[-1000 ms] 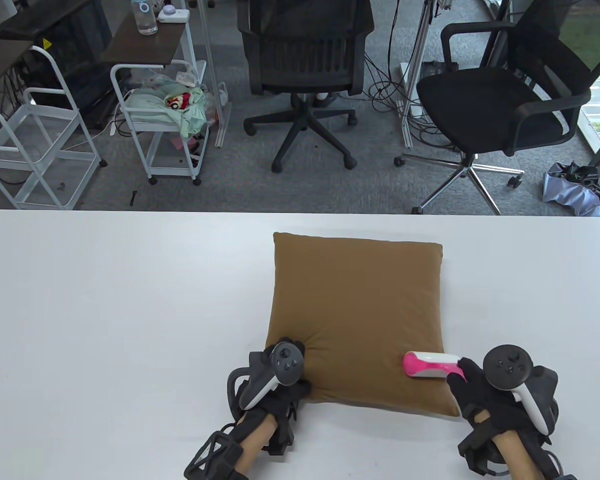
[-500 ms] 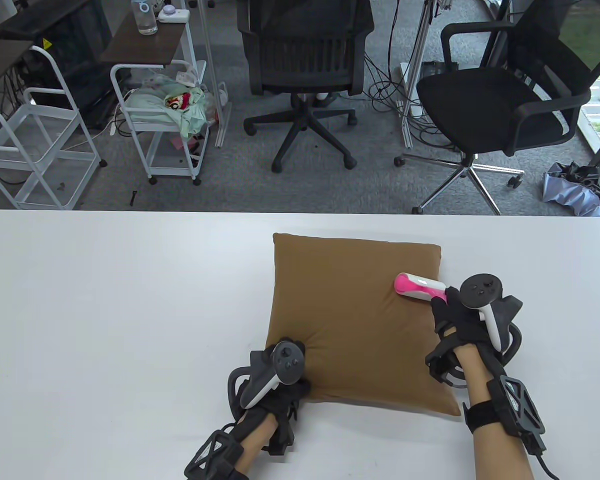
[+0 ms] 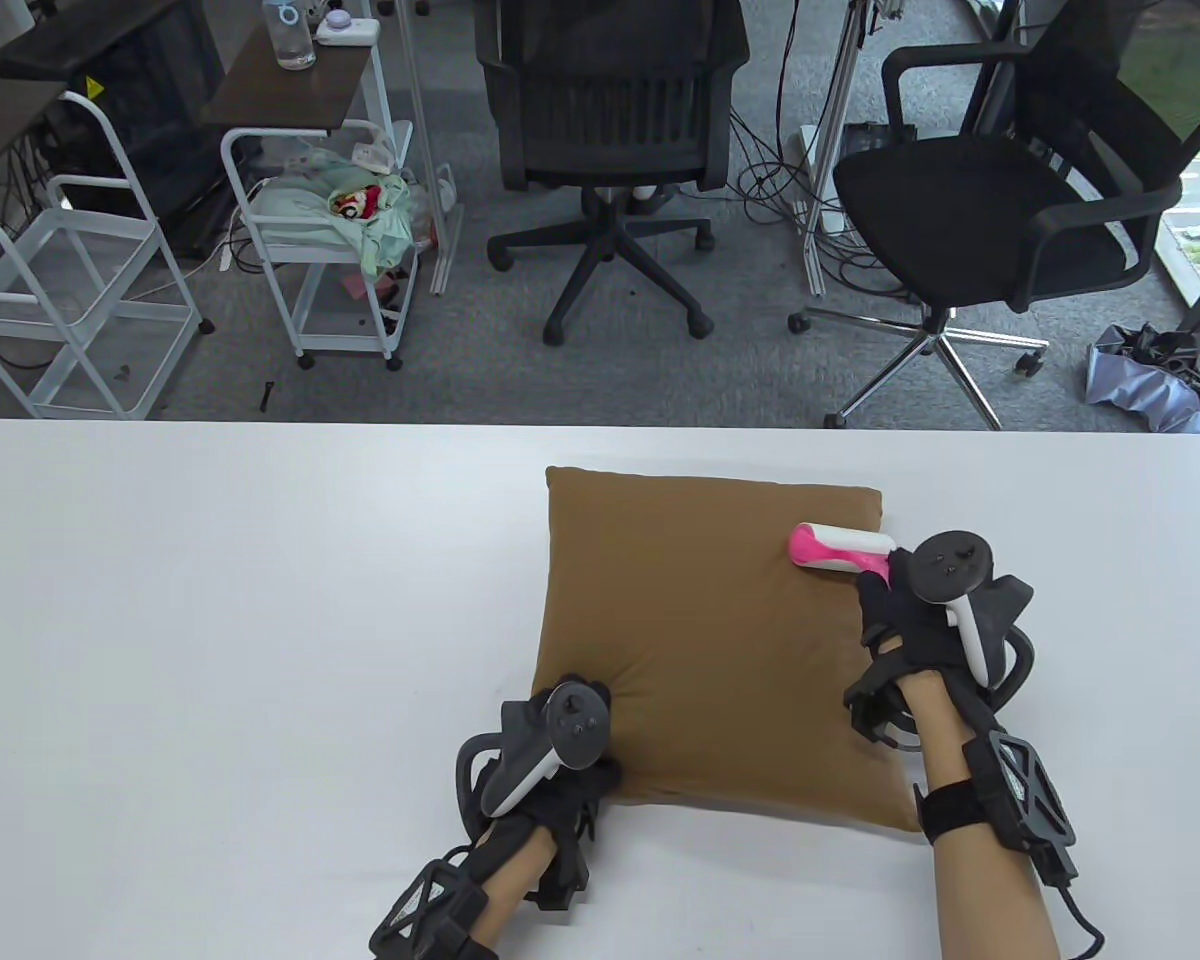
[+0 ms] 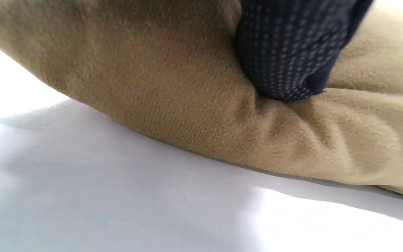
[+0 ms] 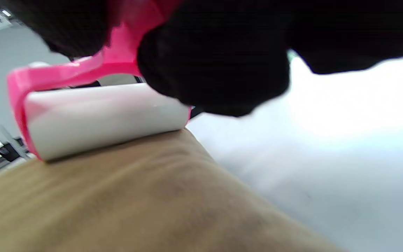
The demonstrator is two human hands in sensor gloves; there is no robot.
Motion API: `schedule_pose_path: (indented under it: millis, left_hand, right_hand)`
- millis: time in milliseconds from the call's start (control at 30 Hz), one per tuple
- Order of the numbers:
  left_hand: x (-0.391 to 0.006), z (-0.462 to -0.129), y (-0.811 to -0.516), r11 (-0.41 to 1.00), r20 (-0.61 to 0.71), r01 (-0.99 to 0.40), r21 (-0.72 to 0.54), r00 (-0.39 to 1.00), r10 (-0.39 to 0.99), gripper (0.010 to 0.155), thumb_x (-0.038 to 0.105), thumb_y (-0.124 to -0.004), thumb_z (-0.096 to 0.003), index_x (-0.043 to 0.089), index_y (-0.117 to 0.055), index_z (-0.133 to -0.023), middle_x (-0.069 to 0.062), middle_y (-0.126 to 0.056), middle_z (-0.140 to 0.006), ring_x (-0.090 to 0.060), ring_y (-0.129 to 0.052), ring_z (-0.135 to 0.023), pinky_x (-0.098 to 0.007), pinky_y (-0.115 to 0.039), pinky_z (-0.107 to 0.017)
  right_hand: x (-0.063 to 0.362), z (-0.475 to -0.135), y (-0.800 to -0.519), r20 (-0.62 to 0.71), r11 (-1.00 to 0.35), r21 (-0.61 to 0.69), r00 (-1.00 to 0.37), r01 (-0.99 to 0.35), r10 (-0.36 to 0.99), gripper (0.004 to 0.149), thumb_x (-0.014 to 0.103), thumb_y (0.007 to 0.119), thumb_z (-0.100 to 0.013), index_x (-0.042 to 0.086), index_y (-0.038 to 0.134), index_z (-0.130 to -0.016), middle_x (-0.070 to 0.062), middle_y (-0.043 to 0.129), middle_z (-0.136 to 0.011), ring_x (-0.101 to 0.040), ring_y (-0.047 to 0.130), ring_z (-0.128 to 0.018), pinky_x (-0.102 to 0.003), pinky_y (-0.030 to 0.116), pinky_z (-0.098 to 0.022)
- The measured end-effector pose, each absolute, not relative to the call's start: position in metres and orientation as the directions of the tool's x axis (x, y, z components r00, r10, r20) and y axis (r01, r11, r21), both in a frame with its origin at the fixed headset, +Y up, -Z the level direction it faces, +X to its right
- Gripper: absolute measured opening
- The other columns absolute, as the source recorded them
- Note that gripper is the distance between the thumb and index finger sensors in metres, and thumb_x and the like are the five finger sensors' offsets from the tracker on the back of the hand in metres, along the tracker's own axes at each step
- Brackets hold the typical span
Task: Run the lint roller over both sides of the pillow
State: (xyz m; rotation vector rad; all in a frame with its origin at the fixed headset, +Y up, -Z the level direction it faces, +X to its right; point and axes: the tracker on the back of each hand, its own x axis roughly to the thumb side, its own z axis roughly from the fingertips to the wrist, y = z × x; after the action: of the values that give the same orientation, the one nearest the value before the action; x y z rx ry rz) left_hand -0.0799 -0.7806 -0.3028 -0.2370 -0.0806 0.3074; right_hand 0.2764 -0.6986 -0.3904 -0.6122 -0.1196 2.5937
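A brown square pillow (image 3: 710, 630) lies flat on the white table (image 3: 210, 620). My left hand (image 3: 560, 775) presses down on its near left corner; the left wrist view shows a gloved fingertip (image 4: 289, 59) dug into the fabric (image 4: 159, 87). My right hand (image 3: 910, 610) grips the handle of a pink and white lint roller (image 3: 840, 548). The roller lies on the pillow near its far right corner. In the right wrist view the white roll (image 5: 100, 119) rests on the pillow's edge (image 5: 135, 196), in its pink frame.
Two black office chairs (image 3: 610, 150) (image 3: 1000, 200) stand on the floor beyond the table's far edge. White wire carts (image 3: 330, 230) stand at the back left. Bare table surface lies left of the pillow.
My right hand has rolled the lint roller from the pillow's near right corner away from me to its far right corner. My left hand has stayed on the near left corner.
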Motion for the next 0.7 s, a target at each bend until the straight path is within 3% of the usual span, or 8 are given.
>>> schedule_pose_path:
  millis: [167,333,500,700]
  left_hand:
    - [-0.080,-0.302,-0.781,0.927,0.045,-0.288,-0.240,0.951,0.307,0.081,0.043,-0.084,-0.0345,0.031,-0.044,-0.103,-0.002,-0.038,-0.116,-0.033,-0.053,-0.108,-0.052,-0.054,-0.076]
    - [-0.080,-0.302,-0.781,0.932,0.052,-0.277,-0.232,0.954,0.296,0.081,0.044,-0.083,-0.0348,0.031,-0.043,-0.103,-0.003,-0.038,-0.116,-0.033,-0.052,-0.108,-0.052,-0.054,-0.076]
    - [-0.082,-0.301,-0.782,0.934,0.063,-0.281,-0.220,0.951,0.302,0.082,0.045,-0.083,-0.0338,0.031,-0.042,-0.104,-0.003,-0.037,-0.116,-0.033,-0.052,-0.108,-0.052,-0.054,-0.076]
    - [-0.085,-0.301,-0.777,0.910,0.068,-0.321,-0.261,0.934,0.349,0.086,0.047,-0.083,-0.0338,0.028,-0.038,-0.105,-0.005,-0.034,-0.117,-0.036,-0.048,-0.109,-0.054,-0.051,-0.077]
  right_hand:
    - [0.277,-0.357,-0.684,-0.228,-0.755,-0.302,-0.724,-0.582,0.651,0.062,0.051,0.068,-0.042,0.027,0.060,-0.098,0.005,0.094,-0.070,-0.011,0.102,-0.026,-0.035,0.092,-0.022]
    - [0.281,-0.312,-0.702,-0.138,-0.575,-0.278,-0.561,-0.769,0.817,0.062,0.045,0.066,-0.044,0.026,0.052,-0.102,0.001,0.086,-0.082,-0.015,0.101,-0.041,-0.038,0.090,-0.031]
    - [0.288,-0.291,-0.733,-0.130,-0.531,-0.255,-0.516,-0.808,0.847,0.062,0.042,0.066,-0.045,0.024,0.052,-0.102,-0.002,0.084,-0.084,-0.016,0.100,-0.043,-0.038,0.089,-0.033]
    - [0.282,-0.288,-0.732,-0.073,-0.480,-0.213,-0.476,-0.851,0.877,0.062,0.039,0.065,-0.045,0.025,0.048,-0.103,-0.003,0.079,-0.090,-0.018,0.098,-0.052,-0.041,0.088,-0.040]
